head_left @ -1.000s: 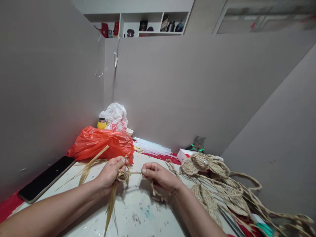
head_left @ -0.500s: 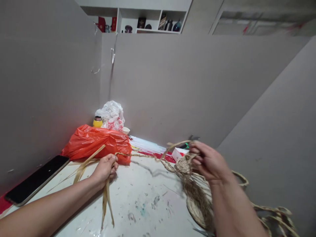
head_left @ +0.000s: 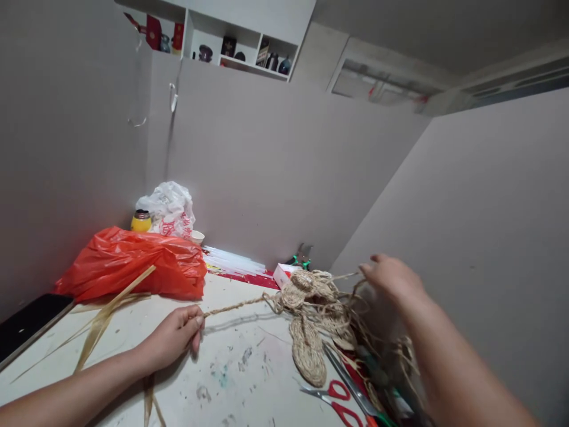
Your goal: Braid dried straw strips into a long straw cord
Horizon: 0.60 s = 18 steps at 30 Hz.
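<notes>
My left hand (head_left: 178, 335) is closed on one end of a twisted straw cord (head_left: 235, 306), with loose flat fibres (head_left: 150, 397) hanging below the fist. The cord runs right to a heap of woven straw pieces (head_left: 304, 284), coiled into rounded shapes. One oval coiled piece (head_left: 307, 356) lies at the front of the heap. Beyond the heap, my right hand (head_left: 393, 279) is raised and pinches a thin strand of cord (head_left: 347, 276) that stretches from the heap. More cord loops (head_left: 404, 356) hang below my right forearm.
Red-handled scissors (head_left: 338, 397) and a larger pair of scissors (head_left: 351, 379) lie front right. Green-handled pliers (head_left: 302, 258), a small white box (head_left: 283, 274) and white sticks (head_left: 233, 261) line the back. An orange plastic bag (head_left: 137, 261) and a phone (head_left: 33, 326) are left.
My right hand has moved right, away from the straw heap, drawing a strand out. The heap now rests lower on the table, uncovering the scissors. The view has turned to the right.
</notes>
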Each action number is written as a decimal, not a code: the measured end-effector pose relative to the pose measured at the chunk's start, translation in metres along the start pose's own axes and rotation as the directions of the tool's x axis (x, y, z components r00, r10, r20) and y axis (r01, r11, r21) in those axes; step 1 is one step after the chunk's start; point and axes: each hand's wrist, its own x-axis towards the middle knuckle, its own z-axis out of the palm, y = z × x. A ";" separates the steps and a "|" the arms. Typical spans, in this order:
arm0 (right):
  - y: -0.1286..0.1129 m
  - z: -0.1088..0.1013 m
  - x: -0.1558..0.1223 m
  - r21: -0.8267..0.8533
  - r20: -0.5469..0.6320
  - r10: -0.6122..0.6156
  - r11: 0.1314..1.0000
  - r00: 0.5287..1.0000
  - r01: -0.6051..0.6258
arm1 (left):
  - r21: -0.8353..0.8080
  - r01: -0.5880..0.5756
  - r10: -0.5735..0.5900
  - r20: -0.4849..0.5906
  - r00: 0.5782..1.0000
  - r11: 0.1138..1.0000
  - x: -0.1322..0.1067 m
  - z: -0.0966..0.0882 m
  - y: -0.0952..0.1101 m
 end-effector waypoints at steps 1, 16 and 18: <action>-0.005 0.007 -0.014 -0.025 0.009 -0.051 0.998 0.999 0.051 | 0.012 0.012 -0.012 0.015 1.000 1.000 -0.002 0.002 0.000; -0.037 0.134 -0.185 0.247 0.783 -0.465 0.842 0.413 0.479 | 0.002 -0.039 0.039 -0.037 0.999 0.999 -0.009 0.009 0.017; -0.044 0.134 -0.181 0.348 0.747 -0.454 0.890 0.486 0.295 | -0.088 0.034 -0.036 -0.023 0.999 0.996 -0.007 0.009 0.024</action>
